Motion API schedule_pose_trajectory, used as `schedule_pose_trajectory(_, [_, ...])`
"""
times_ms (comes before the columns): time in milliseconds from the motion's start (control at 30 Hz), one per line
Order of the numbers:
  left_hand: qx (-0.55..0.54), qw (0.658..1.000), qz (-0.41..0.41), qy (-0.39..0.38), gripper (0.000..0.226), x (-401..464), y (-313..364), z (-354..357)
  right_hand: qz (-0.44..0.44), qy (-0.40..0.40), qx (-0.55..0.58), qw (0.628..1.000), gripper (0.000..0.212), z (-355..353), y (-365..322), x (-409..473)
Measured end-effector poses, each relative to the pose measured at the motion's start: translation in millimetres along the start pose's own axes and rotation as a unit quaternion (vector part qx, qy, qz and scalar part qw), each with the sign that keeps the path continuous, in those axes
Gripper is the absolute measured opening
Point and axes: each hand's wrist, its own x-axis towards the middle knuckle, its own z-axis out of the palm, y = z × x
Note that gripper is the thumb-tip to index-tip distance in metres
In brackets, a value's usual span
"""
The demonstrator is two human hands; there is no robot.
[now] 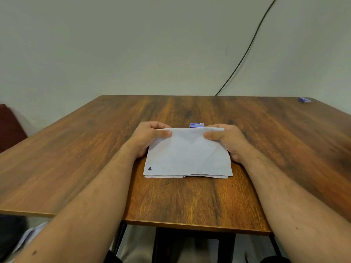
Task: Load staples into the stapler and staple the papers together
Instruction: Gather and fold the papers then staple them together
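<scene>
A small stack of white papers [188, 156] lies on the wooden table [95, 149], its near edges slightly uneven and a dark mark at its near left corner. My left hand [150, 136] pinches the far left corner, thumb on top. My right hand [226, 139] pinches the far right corner the same way. The far edge of the stack is lifted a little. Just behind the papers a small blue and white staple box [197, 125] peeks out. No stapler shows in this view.
Another small blue box [305, 99] lies at the table's far right corner. A black cable [247, 50] runs down the wall behind the table. A dark red seat [9, 126] stands at the left. Loose papers [26, 238] lie below the table's near left edge.
</scene>
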Motion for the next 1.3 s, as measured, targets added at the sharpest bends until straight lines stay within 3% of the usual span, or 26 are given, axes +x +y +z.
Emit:
schedule_pose_trajectory(100, [0.047, 0.998, 0.031, 0.038, 0.007, 0, -3, 4, -0.004, 0.015, -0.017, 1.0, 0.017, -1, 0, 0])
schedule_pose_trajectory(167, [0.146, 0.983, 0.082, 0.076, 0.007, 1, -6, 9, -0.007, 0.02, -0.048, 0.999, 0.014, -1, 0, 0])
schedule_pose_trajectory(267, [0.368, 0.908, 0.145, 0.14, 0.023, -2, 1, 21, -0.017, 0.017, -0.082, 0.996, 0.011, 0, 1, 1])
schedule_pose_trajectory(300, [0.411, 0.884, 0.165, 0.15, 0.029, -3, 5, 27, -0.021, 0.014, -0.094, 0.995, 0.011, 1, 2, 2])
schedule_pose_trajectory(367, [0.438, 0.869, 0.194, 0.124, 0.031, -6, 13, 40, -0.029, 0.005, -0.117, 0.993, 0.013, 2, 2, 2])
schedule_pose_trajectory(533, [0.423, 0.888, 0.178, 0.022, 0.034, 5, 11, 59, -0.034, -0.002, -0.105, 0.994, 0.017, 2, 3, 3])
schedule_pose_trajectory(667, [0.337, 0.925, 0.175, 0.028, 0.018, 9, 8, 53, -0.049, -0.012, -0.079, 0.996, 0.009, 3, 5, 4])
schedule_pose_trajectory(767, [0.287, 0.942, 0.165, 0.051, 0.012, 11, 6, 50, -0.061, -0.007, -0.053, 0.997, 0.016, 3, 5, 5])
schedule_pose_trajectory(1067, [0.294, 0.939, 0.175, 0.035, 0.016, 8, 8, 54, -0.054, 0.003, -0.051, 0.997, 0.017, 4, 4, 6])
schedule_pose_trajectory(1300, [0.234, 0.964, 0.127, 0.027, 0.01, 7, 14, 51, -0.031, 0.037, -0.024, 0.999, 0.027, 3, -1, 3])
